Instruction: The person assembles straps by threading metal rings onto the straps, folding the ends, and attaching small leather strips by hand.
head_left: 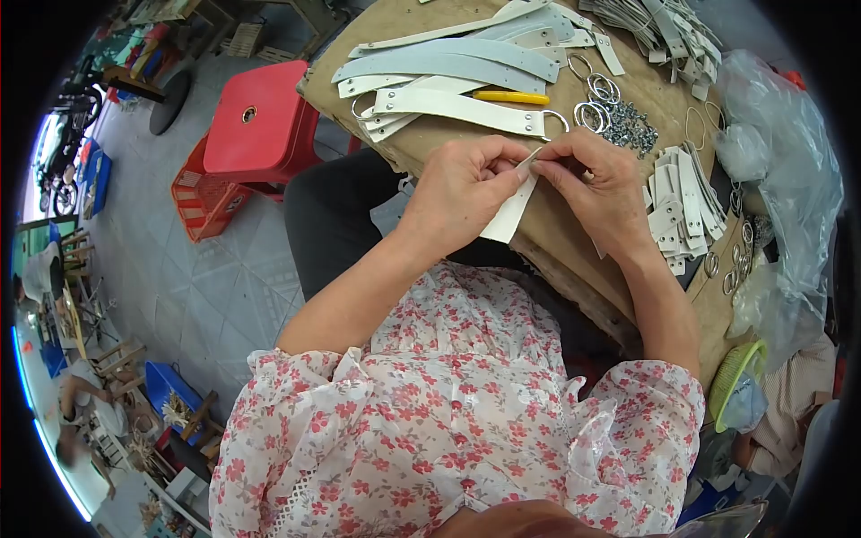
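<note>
Both my hands meet at the near edge of the worktable. My left hand (466, 188) pinches a white strap (513, 215), whose wide end hangs down over the edge. The fingers of my right hand (596, 179) close at the strap's upper end; whether a small part sits between them is hidden. Just beyond lie finished-looking white straps (457, 109) with metal rings at their ends, and a yellow-handled tool (511, 97). Metal rings (592, 117) and a heap of small metal rivets (630, 128) are close past my right hand.
Short strap pieces with holes (686, 206) lie at the right of the cloth-covered table (574, 269), near clear plastic bags (780, 179). A strap bundle (664, 36) is at the back. Left stand a red stool (260, 117) and an orange crate (202, 202). Other people sit at the far left and right.
</note>
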Demonstrator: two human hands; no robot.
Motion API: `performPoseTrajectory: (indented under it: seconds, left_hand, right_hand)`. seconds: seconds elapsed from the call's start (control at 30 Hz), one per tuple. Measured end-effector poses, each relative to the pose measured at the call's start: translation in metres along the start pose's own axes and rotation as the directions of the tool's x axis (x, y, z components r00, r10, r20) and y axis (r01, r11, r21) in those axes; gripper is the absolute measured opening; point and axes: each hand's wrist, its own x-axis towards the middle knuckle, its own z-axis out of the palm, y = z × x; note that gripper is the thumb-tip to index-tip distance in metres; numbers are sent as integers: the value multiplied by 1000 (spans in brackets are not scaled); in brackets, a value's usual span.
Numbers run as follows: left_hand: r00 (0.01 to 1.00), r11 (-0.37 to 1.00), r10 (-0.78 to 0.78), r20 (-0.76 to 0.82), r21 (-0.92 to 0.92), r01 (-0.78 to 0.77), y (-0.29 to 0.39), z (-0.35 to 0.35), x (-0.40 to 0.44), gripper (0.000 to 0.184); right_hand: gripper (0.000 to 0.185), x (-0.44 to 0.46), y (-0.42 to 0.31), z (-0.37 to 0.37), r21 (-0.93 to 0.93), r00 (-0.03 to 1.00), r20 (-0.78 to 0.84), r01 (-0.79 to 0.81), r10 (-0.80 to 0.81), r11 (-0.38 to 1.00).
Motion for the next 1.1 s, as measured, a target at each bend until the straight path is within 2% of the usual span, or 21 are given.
performPoseTrajectory:
  seconds: [0.37,0.53,0.8,1.1]
  left_hand:
    - [999,994,40,-20,105,-38,6,3,-3,21]
    - [999,995,33,-23,91,-30,6,3,-4,20]
    - [1000,996,7,-15,87,-5,8,2,-4,20]
    - [999,991,32,-17,127,-30,9,1,-4,21]
  right_hand:
    - [10,-1,2,-2,63,996,43,-76,73,995]
    - [10,-1,0,-2,54,997,61,-53,50,997]
    - [8,-1,0,-3,66,993,36,-116,113,991]
    - [9,0,1,-6,114,975,114,-203,190,973]
